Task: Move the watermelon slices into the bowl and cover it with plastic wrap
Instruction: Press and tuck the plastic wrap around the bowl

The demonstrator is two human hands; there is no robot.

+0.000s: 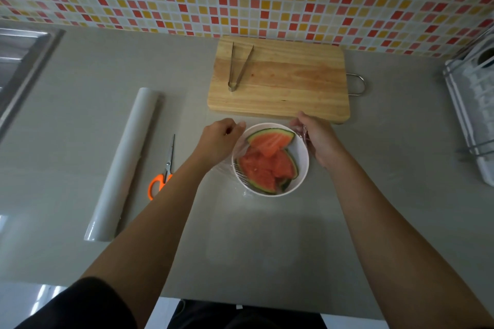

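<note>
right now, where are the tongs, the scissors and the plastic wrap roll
tongs [232, 85], head view, on the joined end
scissors [168, 167], head view, on the pivot above the orange handles
plastic wrap roll [124, 165], head view, on the middle of the tube

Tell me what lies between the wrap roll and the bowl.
Head view: scissors and the left forearm lie between wrap roll and bowl.

Grey countertop [80, 115] carrying, from left to right: a roll of plastic wrap [125, 165] lying lengthwise; orange-handled scissors [163, 173] lying just beside it; a white bowl [300, 157] sitting near a wooden cutting board [294, 83]; a dish rack [470, 115] standing far right. A steel sink [18, 61] is sitting recessed at far left.
</note>
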